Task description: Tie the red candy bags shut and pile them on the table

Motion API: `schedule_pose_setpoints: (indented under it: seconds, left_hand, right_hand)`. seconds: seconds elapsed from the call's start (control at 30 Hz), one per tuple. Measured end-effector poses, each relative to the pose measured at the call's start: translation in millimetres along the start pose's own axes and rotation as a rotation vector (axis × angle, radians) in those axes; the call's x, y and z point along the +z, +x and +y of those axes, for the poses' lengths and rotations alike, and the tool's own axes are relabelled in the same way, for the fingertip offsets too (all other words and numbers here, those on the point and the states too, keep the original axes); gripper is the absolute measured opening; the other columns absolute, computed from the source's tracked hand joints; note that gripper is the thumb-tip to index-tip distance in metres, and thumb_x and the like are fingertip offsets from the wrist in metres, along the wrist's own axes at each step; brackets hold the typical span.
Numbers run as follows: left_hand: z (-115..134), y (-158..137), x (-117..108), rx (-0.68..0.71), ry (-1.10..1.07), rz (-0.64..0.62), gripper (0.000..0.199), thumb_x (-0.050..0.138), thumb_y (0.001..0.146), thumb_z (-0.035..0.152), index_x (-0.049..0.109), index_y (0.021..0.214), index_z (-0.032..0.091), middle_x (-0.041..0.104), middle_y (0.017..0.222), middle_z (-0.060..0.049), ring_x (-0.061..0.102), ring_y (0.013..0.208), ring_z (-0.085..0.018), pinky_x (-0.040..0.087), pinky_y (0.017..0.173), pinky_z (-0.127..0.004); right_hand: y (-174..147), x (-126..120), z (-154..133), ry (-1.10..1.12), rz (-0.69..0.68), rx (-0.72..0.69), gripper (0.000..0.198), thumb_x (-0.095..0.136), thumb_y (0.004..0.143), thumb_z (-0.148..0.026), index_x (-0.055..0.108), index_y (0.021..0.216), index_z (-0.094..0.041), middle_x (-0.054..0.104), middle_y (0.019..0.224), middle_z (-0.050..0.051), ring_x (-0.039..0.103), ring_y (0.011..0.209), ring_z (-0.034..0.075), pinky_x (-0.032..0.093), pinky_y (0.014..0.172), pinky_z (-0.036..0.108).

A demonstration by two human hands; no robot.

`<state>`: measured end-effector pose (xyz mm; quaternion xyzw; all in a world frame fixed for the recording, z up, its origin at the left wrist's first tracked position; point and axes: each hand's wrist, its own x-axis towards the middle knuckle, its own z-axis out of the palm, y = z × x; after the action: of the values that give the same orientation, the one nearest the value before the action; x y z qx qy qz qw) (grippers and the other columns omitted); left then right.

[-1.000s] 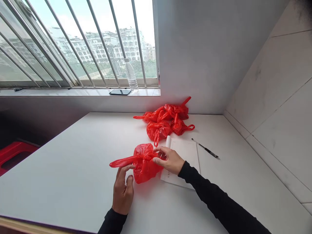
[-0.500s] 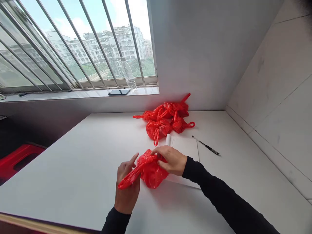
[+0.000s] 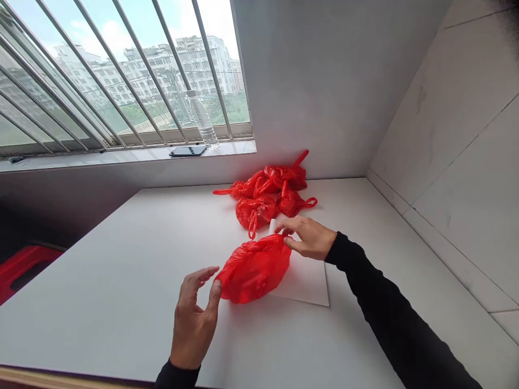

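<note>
A red plastic bag (image 3: 255, 275) lies spread wide between my hands, over the left part of a white notebook (image 3: 306, 281). My left hand (image 3: 194, 316) is at the bag's left end, thumb tip touching its edge and fingers apart from the thumb. At the upper right end, my right hand (image 3: 310, 237) pinches the bag's rim between thumb and fingers. What is inside the bag cannot be made out through the red film. My right hand and sleeve cover the notebook's upper right part.
Several tied red bags (image 3: 267, 189) are heaped by the wall at the table's (image 3: 121, 281) back. A phone (image 3: 188, 151) and a clear water bottle (image 3: 203, 121) are on the windowsill. A red stool (image 3: 28, 265) stands left of the table.
The bag has been spread wider, and its twisted handle no longer lies across my left hand. My hands have moved apart, left hand leftward, right hand up and rightward. The pen is now hidden.
</note>
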<state>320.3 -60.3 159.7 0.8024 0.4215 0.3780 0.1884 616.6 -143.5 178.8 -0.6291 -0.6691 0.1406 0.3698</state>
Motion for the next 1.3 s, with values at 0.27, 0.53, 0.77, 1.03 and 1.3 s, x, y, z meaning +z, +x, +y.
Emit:
schedule_pose_setpoints:
  seconds: [0.27,0.53,0.77,1.03,1.3]
  left_hand:
    - [30.6,8.8,13.9,0.011,0.031,0.006,0.019,0.061,0.090,0.042,0.072,0.094,0.027,0.072,0.091,-0.002,0.064,0.088,-0.022,0.052,0.080,-0.034]
    - [31.7,13.4,1.8,-0.288,-0.233,0.149,0.029,0.067,0.082,0.048,0.075,0.095,0.024,0.073,0.092,-0.001,0.063,0.084,-0.018,0.051,0.074,-0.028]
    - [36.4,12.7,-4.2,-0.255,-0.339,0.165,0.044,0.067,0.084,0.046,0.066,0.124,0.028,0.069,0.116,-0.003,0.062,0.111,-0.023,0.050,0.092,-0.033]
    - [49.4,13.0,-14.8,-0.204,-0.105,0.170,0.031,0.069,0.083,0.055,0.072,0.087,0.025,0.070,0.083,0.000,0.061,0.079,-0.018,0.048,0.073,-0.030]
    - [62.5,2.4,-28.1,-0.288,-0.118,0.263,0.037,0.063,0.086,0.060,0.075,0.100,0.029,0.069,0.098,-0.001,0.060,0.092,-0.020,0.046,0.079,-0.030]
  right_hand:
    - [5.2,11.8,-18.7,0.036,-0.063,-0.045,0.009,0.067,0.087,-0.022,0.068,0.095,-0.018,0.070,0.091,0.003,0.061,0.085,0.018,0.044,0.076,0.029]
    - [-1.0,-0.1,-14.9,0.010,-0.009,0.112,0.017,0.056,0.086,-0.015,0.063,0.100,-0.020,0.067,0.082,0.000,0.060,0.075,0.016,0.041,0.071,0.026]
    - [-3.8,1.7,-24.0,0.009,0.037,0.054,0.049,0.059,0.083,-0.013,0.054,0.131,-0.019,0.068,0.107,0.006,0.061,0.096,0.020,0.044,0.086,0.032]
    - [0.5,0.3,-31.0,0.195,0.216,0.116,0.007,0.058,0.090,-0.023,0.062,0.086,-0.019,0.065,0.079,-0.001,0.060,0.073,0.015,0.046,0.070,0.029]
    - [-18.9,-3.8,-76.5,0.229,0.531,-0.187,0.015,0.054,0.091,-0.011,0.058,0.103,-0.020,0.066,0.095,0.000,0.060,0.089,0.015,0.049,0.086,0.028]
